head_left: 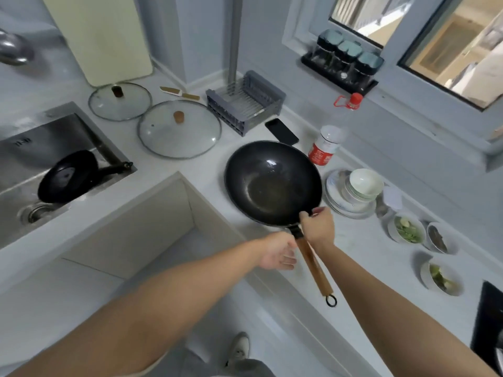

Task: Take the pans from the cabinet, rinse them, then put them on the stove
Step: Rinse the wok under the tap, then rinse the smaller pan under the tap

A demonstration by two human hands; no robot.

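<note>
A large black wok (272, 183) with a wooden handle (315, 268) sits over the white counter (206, 170) at the corner. My right hand (318, 227) pinches the wok's rim just beside the handle joint. My left hand (277, 251) lies against the left side of the handle's upper end, fingers loosely curled and not wrapped round it. A smaller black frying pan (68, 175) leans tilted inside the steel sink (35, 137) at the left, its handle resting on the sink's edge. A black stove edge (490, 322) shows at the lower right.
Two glass lids (179, 129) (119, 100) lie behind the wok, with a grey dish rack (245, 102) and a phone (281, 131). Stacked bowls (359, 189), a bottle (325, 145) and three small dishes of food (409, 229) crowd the counter on the right.
</note>
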